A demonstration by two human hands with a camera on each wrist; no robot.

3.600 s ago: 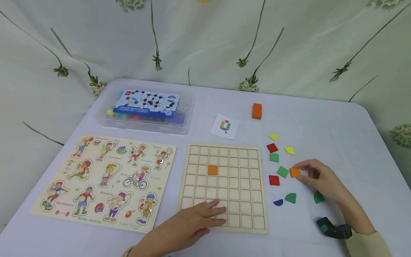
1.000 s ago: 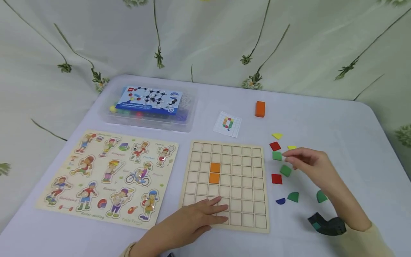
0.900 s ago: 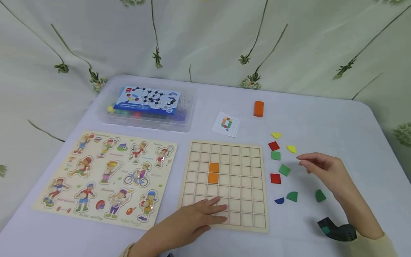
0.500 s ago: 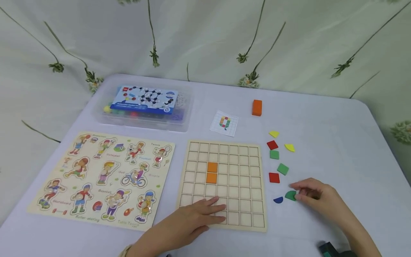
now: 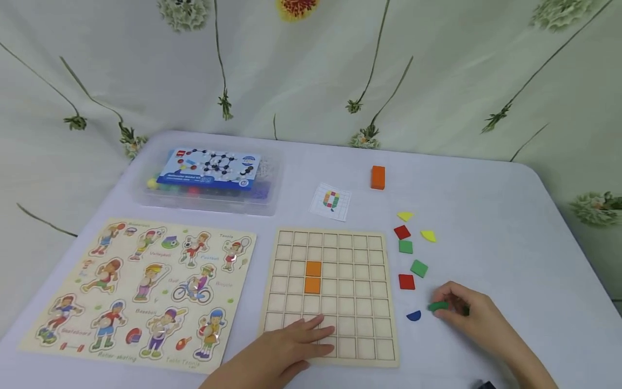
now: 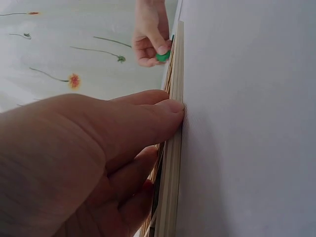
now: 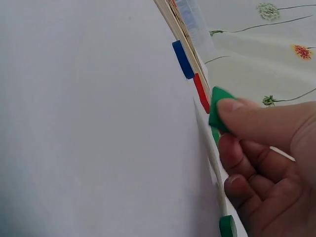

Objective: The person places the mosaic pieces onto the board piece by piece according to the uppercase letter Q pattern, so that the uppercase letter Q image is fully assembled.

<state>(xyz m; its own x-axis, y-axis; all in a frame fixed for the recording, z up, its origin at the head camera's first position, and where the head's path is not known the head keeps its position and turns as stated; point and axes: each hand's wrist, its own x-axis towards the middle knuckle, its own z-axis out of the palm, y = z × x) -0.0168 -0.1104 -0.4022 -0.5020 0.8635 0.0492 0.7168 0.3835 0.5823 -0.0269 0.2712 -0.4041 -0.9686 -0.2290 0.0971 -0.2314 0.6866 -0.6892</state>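
My right hand (image 5: 473, 319) pinches a green quarter-circle tile (image 5: 438, 306) between thumb and fingers, just right of the blue half-circle tile (image 5: 414, 316). In the right wrist view the green tile (image 7: 218, 109) is lifted off the cloth, and another green tile (image 7: 227, 226) lies below the hand. My left hand (image 5: 286, 351) rests with fingers spread on the near-left part of the wooden grid board (image 5: 357, 324); its thumb (image 6: 170, 106) touches the board's edge in the left wrist view. Two orange square tiles (image 5: 313, 276) sit in adjoining cells, one above the other.
Red, green and yellow tiles (image 5: 406, 281) lie right of the board. A pattern card (image 5: 331, 201) and an orange block (image 5: 378, 177) are behind it. A sports picture puzzle (image 5: 131, 292) lies left, with a clear plastic box (image 5: 209, 200) at the back left.
A second orange square, earlier in the right hand, now sits below the first on the board. The right hand has moved nearer and picked up a green quarter-circle. The left hand stays put.
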